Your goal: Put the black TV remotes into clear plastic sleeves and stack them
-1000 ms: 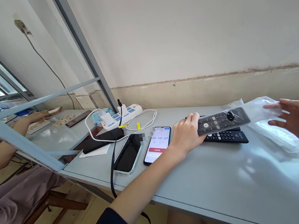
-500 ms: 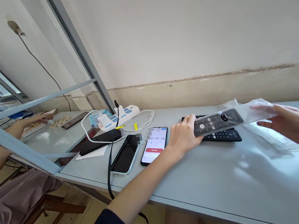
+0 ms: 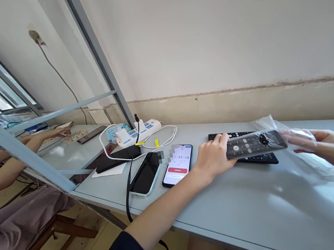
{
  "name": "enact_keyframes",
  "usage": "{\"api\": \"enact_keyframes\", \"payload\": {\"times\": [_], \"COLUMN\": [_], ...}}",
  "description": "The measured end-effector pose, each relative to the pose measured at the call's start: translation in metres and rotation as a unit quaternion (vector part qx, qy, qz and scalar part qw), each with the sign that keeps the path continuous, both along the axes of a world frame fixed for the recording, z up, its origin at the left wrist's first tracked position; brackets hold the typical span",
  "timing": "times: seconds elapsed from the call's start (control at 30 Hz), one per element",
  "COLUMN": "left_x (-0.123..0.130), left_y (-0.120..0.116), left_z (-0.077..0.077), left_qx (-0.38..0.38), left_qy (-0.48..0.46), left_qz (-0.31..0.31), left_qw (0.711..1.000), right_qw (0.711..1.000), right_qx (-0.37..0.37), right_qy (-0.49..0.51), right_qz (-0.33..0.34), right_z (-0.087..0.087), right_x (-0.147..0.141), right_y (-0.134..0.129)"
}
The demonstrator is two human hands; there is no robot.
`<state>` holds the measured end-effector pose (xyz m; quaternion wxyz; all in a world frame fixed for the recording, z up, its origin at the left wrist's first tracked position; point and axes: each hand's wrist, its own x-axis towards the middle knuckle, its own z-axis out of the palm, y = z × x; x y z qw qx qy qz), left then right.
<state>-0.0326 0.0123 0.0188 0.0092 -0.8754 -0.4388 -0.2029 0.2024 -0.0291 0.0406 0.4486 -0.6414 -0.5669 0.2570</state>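
My left hand (image 3: 214, 156) is closed around the left end of a black remote control (image 3: 254, 144), just above the table. Clear plastic covers at least the right part of this remote, and a small black mark shows there. At its right end, my right hand (image 3: 321, 140) grips the clear plastic bag (image 3: 300, 136), some fingers seen through the film. Whether those fingers touch the remote itself I cannot tell. Beneath the held remote lie more black remote controls (image 3: 262, 160), partly hidden. More clear plastic (image 3: 322, 164) rests on the table under my right hand.
Left of my hands lie a phone with a lit timer (image 3: 177, 168) and a dark-screened phone (image 3: 146, 175). Behind them are a white power strip (image 3: 139, 133), cables and a black case (image 3: 117, 158). Beyond the metal frame, another person's arms (image 3: 29, 151) reach over a neighbouring table.
The view has shifted slightly, so the table appears further right. My right hand's fingers have come closer to the remote's right end. My left hand keeps its hold.
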Motion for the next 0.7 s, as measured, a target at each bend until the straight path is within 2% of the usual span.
{"api": "enact_keyframes", "payload": {"times": [0.13, 0.4, 0.6, 0.7], "left_x": [0.001, 0.002, 0.0, -0.001], "left_y": [-0.003, -0.003, 0.003, 0.002], "left_z": [-0.002, -0.003, -0.002, 0.001], "left_qx": [0.013, 0.062, 0.08, 0.053], "left_qy": [0.008, 0.04, 0.022, -0.007], "left_qz": [-0.006, 0.007, 0.015, 0.032], "left_qw": [1.0, 0.997, 0.996, 0.998], "right_qw": [1.0, 0.998, 1.0, 0.994], "right_qx": [-0.023, 0.004, 0.012, 0.036], "right_qy": [-0.014, -0.064, -0.026, 0.056], "right_qz": [-0.006, 0.023, -0.012, -0.087], "right_z": [0.0, 0.006, 0.01, 0.016], "right_x": [0.002, -0.006, 0.013, 0.019], "right_y": [0.0, -0.002, 0.0, 0.0]}}
